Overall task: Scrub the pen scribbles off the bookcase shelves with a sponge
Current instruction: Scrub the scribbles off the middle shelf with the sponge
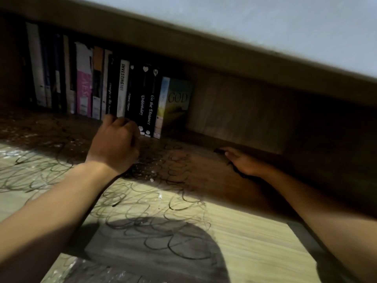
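Observation:
The wooden shelf [234,231] is covered with looping black pen scribbles [142,205] from the left edge to about its middle. My left hand [115,145] is curled into a fist on the scribbled board, right in front of the row of books. Its fingers are turned away from me, so whatever is inside them is hidden. No sponge shows. My right hand [243,163] lies flat on the shaded right part of the shelf, fingers stretched out. A dark patch [236,170] sits partly under it; I cannot tell what it is.
A row of upright books [122,88] stands at the back left, ending with a "GOD" cover [177,99]. White crumbs [152,179] and smears dot the board. The upper shelf's edge [204,50] runs overhead. The back right is dark.

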`<move>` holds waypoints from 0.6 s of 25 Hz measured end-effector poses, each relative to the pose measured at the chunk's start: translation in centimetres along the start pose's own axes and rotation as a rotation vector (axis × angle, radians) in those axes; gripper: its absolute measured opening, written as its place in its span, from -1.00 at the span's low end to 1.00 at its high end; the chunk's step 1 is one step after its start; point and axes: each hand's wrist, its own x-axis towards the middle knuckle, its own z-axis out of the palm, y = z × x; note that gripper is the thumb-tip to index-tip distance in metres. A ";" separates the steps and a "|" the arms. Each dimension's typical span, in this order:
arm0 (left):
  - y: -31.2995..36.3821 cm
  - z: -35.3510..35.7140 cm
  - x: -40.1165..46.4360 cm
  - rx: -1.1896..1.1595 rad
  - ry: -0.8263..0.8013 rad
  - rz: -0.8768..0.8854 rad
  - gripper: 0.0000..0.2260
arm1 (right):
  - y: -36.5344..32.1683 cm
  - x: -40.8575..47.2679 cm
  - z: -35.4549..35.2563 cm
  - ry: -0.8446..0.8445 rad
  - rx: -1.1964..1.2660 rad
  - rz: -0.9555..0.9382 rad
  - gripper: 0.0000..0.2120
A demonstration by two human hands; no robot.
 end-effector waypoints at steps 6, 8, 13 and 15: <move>-0.5 -0.1 0.0 0.017 -0.019 -0.019 -0.77 | -6.5 4.5 3.1 -0.014 -0.198 0.010 -0.61; -0.6 -0.1 0.1 -0.009 -0.014 -0.026 -0.77 | -6.6 4.3 3.5 -0.098 -0.153 -0.067 -0.63; -0.4 0.1 0.2 -0.097 -0.014 -0.016 -0.74 | -3.1 4.6 0.8 -0.098 -0.177 0.015 -0.65; -0.3 0.1 0.0 -0.114 -0.005 -0.016 -0.75 | -5.1 5.9 1.4 -0.047 -0.249 0.064 -0.62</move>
